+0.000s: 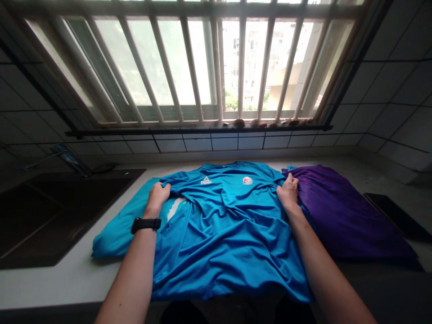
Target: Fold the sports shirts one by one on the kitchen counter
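Nearest lies a blue T-shirt (pixel 222 243) spread on the counter (pixel 57 288). The left hand (pixel 157 197) and right hand (pixel 288 191) each grip its edge, between a folded turquoise garment (pixel 121 229) and a folded purple garment (pixel 347 211).

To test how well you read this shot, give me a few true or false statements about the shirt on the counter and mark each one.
The blue T-shirt lies spread out on a white counter. True.

The right wrist wears a watch. False: the black watch is on the left wrist.

The left hand and the right hand both touch the shirt. True.

A purple cloth lies beside the left hand. False: the purple cloth lies beside the right hand, and a teal cloth lies beside the left.
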Motion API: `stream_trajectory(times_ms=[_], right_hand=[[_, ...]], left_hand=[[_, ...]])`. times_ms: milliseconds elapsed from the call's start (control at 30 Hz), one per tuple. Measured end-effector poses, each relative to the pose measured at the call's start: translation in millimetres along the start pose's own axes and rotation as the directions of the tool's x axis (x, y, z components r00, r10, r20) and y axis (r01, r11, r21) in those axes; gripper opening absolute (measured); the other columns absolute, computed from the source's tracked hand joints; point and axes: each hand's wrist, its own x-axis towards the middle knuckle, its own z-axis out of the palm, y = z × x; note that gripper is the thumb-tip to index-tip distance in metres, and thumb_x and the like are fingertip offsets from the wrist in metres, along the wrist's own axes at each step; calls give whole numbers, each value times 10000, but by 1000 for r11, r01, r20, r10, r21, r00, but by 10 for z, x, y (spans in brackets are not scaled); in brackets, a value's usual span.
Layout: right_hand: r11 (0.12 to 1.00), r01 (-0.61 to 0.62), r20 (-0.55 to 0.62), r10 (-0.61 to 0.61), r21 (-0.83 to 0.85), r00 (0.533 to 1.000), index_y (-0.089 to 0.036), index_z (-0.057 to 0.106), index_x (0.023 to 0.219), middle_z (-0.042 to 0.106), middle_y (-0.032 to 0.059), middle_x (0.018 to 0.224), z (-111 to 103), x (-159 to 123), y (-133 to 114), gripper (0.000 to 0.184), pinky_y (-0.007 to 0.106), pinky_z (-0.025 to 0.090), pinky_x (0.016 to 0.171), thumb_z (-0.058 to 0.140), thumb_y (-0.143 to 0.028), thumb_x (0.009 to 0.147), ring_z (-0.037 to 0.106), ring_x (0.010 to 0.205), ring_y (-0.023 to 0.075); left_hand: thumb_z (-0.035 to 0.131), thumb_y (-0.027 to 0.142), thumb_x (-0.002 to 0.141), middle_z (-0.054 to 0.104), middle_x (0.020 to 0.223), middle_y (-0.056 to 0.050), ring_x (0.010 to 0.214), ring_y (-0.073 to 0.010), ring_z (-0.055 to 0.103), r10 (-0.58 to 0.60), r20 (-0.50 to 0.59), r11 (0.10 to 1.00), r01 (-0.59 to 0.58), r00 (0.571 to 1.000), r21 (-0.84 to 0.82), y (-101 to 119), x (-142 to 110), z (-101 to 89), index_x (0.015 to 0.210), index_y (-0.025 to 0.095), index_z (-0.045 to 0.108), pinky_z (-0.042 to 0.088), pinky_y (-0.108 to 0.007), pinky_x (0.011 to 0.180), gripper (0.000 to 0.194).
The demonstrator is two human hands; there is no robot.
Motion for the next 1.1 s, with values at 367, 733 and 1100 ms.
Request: stream_trajectory(times_ms=[367, 733, 1100], right_hand=[[990, 69, -153, -50, 120, 987, -178, 635, 1041, 687, 139, 1029, 8, 96, -81, 212, 444, 506, 960, 499, -236, 888, 639, 1004, 276], [793, 241, 158, -386, 559, 909, -213, 613, 1059, 747, 76, 979, -97, -62, -384, 198, 384, 592, 828, 602, -314, 889, 719, 857, 214], [746, 544, 533, -661, 384, 529, -237, 801, 1098, 762, 107, 1231, -86, -102, -238, 283, 461, 548, 1079, 724, -317, 837, 711, 1176, 298]], left_hand=[[743, 65, 601, 521, 661, 70, 680, -107, 580, -116, 29, 720, 104, 993, -686, 297, -201, -37, 676, 214, 392, 542, -218, 711, 389], [903, 420, 637, 696, 856, -34, 923, -251, 688, 532, 636, 824, -515, 559, -237, 529, -732, 95, 765, 240, 660, 576, -348, 877, 328], [811, 554, 780, 689, 1283, -114, 1191, -305, 644, 634, 728, 545, -818, 260, -182, 283, -684, 401, 1215, 233, 736, 518, -435, 1052, 545]])
